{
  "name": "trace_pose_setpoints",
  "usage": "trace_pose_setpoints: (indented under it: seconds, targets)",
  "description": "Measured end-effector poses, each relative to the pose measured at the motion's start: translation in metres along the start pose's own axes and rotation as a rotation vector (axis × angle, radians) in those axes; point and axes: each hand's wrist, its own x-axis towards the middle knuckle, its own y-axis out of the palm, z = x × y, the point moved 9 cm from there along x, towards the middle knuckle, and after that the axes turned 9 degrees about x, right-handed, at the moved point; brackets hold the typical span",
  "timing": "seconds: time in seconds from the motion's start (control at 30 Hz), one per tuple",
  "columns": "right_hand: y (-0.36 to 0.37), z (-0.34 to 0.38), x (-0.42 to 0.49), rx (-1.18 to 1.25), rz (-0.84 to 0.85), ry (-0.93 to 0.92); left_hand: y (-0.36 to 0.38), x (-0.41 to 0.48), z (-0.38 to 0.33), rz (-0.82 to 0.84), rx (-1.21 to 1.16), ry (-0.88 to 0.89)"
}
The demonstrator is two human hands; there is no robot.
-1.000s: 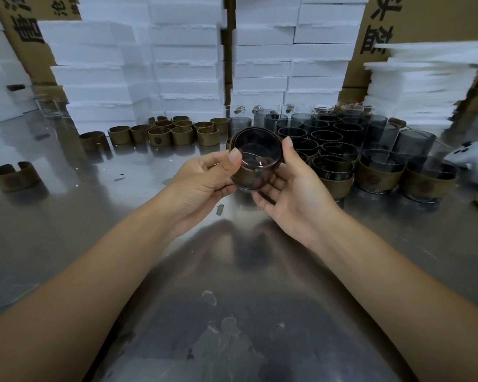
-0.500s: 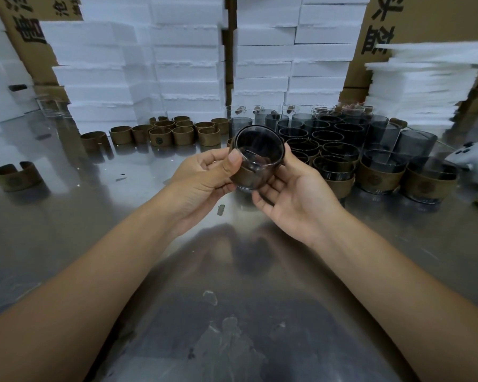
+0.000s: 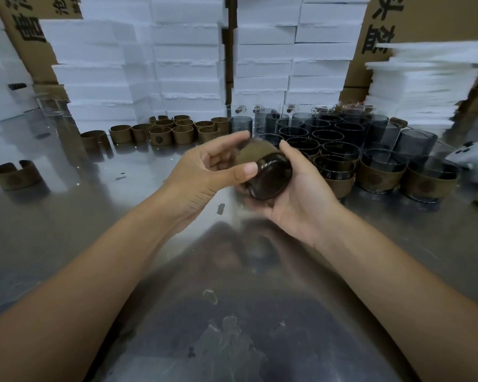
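Note:
A dark smoked glass cup (image 3: 269, 176) with a brown sleeve (image 3: 253, 155) wrapped round it is held above the metal table (image 3: 122, 232). It lies tilted, its base turned toward me. My right hand (image 3: 295, 194) cradles it from below and the right, thumb over the top. My left hand (image 3: 210, 172) touches the sleeve from the left, thumb lying across the cup's near edge and fingers curved over the sleeve.
Several dark glasses (image 3: 329, 133), some in brown sleeves, crowd the table right of centre. Loose brown sleeves (image 3: 166, 130) stand in rows at the back left, one (image 3: 15, 175) alone at far left. White foam boxes (image 3: 182, 59) and cardboard stack behind. A white controller (image 3: 475, 158) lies at right.
The cup was held with its mouth toward me; now it is turned over with the base toward me. Both hands shifted slightly lower and rightward.

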Motion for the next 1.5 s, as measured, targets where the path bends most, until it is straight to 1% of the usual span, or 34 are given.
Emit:
trace_pose_setpoints:
  seconds: [0.07, 0.1, 0.17, 0.23, 0.3, 0.4, 0.47, 0.6, 0.67, 0.73, 0.83, 0.9, 0.97, 1.07, 1.2, 1.33, 1.5]
  targets:
    - [-0.001, 0.011, -0.002, 0.042, -0.02, -0.1, -0.007, 0.0, 0.005, -0.074, 0.06, -0.057]
    - [0.0, 0.016, -0.003, 0.045, -0.022, -0.149, -0.007, 0.0, 0.009, -0.079, 0.071, -0.095]
    - [0.001, 0.022, -0.005, 0.028, -0.008, -0.237, -0.002, 0.0, 0.015, -0.018, 0.047, -0.15]
    - [0.002, 0.025, -0.006, 0.006, 0.011, -0.298, 0.007, -0.001, 0.016, 0.063, 0.017, -0.162]
    - [0.003, 0.027, -0.008, -0.02, 0.03, -0.332, 0.009, -0.001, 0.015, 0.082, 0.004, -0.144]
    - [0.007, 0.03, -0.008, -0.072, 0.068, -0.35, 0.006, -0.002, 0.013, 0.056, 0.009, -0.13]
    - [0.005, 0.03, -0.007, -0.138, 0.048, -0.371, 0.006, -0.002, 0.013, 0.031, 0.01, -0.132]
    - [-0.003, 0.033, -0.006, -0.423, -0.075, -0.472, 0.006, -0.002, 0.016, 0.026, 0.024, -0.137]
    - [-0.004, 0.038, -0.008, -0.525, -0.088, -0.521, 0.003, -0.001, 0.02, 0.016, 0.015, -0.175]
    - [-0.002, 0.042, -0.011, -0.702, -0.103, -0.58, -0.006, 0.002, 0.024, -0.038, -0.019, -0.203]
    - [-0.004, 0.044, -0.013, -0.97, -0.195, -0.663, -0.022, 0.006, 0.029, -0.128, -0.031, -0.22]
    - [-0.004, 0.045, -0.015, -1.089, -0.251, -0.711, -0.025, 0.007, 0.032, -0.142, -0.017, -0.217]
    - [-0.002, 0.046, -0.019, -1.2, -0.262, -0.763, -0.024, 0.007, 0.033, -0.137, 0.008, -0.209]
    - [0.002, 0.046, -0.02, -1.402, -0.264, -0.781, -0.02, 0.008, 0.033, -0.108, 0.049, -0.191]
    - [0.0, 0.053, -0.023, -1.65, -0.414, -0.788, -0.021, 0.008, 0.033, -0.115, 0.046, -0.186]
    - [0.002, 0.055, -0.025, -1.796, -0.475, -0.792, -0.022, 0.008, 0.034, -0.119, 0.055, -0.178]
    - [-0.001, 0.056, -0.025, -1.832, -0.508, -0.76, -0.023, 0.008, 0.035, -0.126, 0.047, -0.175]
